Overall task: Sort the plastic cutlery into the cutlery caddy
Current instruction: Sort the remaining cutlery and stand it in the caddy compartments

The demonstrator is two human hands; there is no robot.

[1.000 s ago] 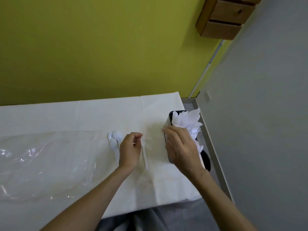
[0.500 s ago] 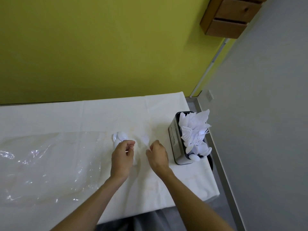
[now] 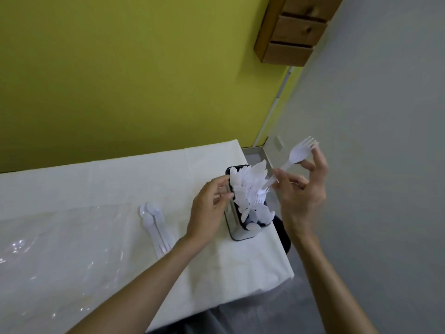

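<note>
Spoons (image 3: 154,222) left of caddy (image 3: 232,220)

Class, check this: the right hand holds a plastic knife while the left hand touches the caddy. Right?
No: the head view shows the right hand holding a plastic fork, not a knife; the left hand does touch the caddy.

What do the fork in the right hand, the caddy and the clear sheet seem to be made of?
The fork looks like white plastic, thin and slightly translucent. The caddy is probably metal: its wall has a grey satin sheen. The clear sheet seems thin plastic film, wrinkled with bright glints.
</note>
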